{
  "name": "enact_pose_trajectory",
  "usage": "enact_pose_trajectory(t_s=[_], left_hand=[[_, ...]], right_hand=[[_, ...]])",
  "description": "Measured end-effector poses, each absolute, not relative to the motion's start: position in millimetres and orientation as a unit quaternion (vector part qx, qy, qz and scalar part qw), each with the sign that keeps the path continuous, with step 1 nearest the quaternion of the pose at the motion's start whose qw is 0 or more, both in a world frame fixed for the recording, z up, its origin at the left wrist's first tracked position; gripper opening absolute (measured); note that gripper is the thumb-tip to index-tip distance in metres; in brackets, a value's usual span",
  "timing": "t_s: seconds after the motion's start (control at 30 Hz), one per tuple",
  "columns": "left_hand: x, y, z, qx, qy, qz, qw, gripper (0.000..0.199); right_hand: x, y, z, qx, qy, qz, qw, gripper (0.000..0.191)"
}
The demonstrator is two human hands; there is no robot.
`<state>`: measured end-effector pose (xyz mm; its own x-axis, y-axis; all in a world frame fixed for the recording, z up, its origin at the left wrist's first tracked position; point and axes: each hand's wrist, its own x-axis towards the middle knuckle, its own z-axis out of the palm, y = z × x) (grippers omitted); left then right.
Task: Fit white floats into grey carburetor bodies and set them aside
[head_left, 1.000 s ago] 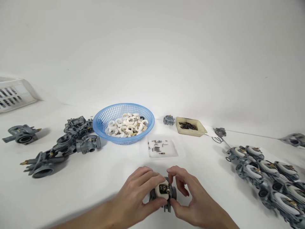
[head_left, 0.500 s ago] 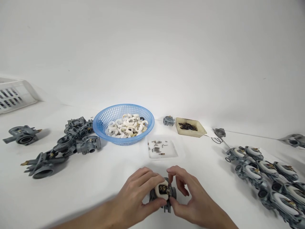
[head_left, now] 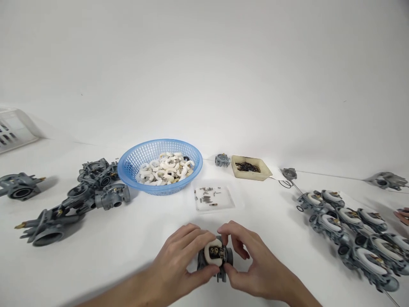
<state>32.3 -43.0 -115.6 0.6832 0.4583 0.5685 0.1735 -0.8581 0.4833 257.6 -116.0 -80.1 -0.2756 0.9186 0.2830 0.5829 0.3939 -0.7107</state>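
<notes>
At the bottom centre a grey metal carburetor body (head_left: pixel 221 276) lies on the white table, with a white C-shaped float (head_left: pixel 209 255) on top around brass parts. My left hand (head_left: pixel 183 256) wraps the left side, its fingers and thumb closed on the float. On the right side, the thumb of my right hand (head_left: pixel 255 264) touches the body near the float's hinge end. Its index finger curls at the far edge. Whether a small pin is between those fingertips is too small to tell.
Beyond the hands are a clear tray (head_left: pixel 228 200) of tiny parts, a blue basket (head_left: pixel 123 172) of white floats and a beige tray (head_left: pixel 236 172) of black rings. Carburetors lie left (head_left: pixel 51 230) and right (head_left: pixel 332 228). Another person's hand (head_left: pixel 403 216) shows at the right edge.
The view has shifted slightly right, so most things appear further left. Another person's fingers have come in at the right edge. My right thumb and index finger sit slightly closer round the body.
</notes>
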Motion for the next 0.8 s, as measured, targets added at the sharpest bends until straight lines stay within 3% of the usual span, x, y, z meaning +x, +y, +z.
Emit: enact_pose_trajectory(t_s=[0.23, 0.47, 0.8], left_hand=[[31.9, -43.2, -115.5, 0.896, 0.176, 0.353, 0.204, 0.038], [32.5, -43.9, -113.6, 0.895, 0.175, 0.357, 0.203, 0.035], [32.9, -44.4, -114.7, 0.892, 0.172, 0.368, 0.199, 0.035]], right_hand=[[257.4, -117.5, -78.5, -0.48, -0.761, 0.254, 0.354, 0.075], [256.4, -115.6, -79.1, -0.491, -0.766, 0.248, 0.333, 0.067], [256.5, -117.6, -79.1, -0.49, -0.764, 0.255, 0.334, 0.073]])
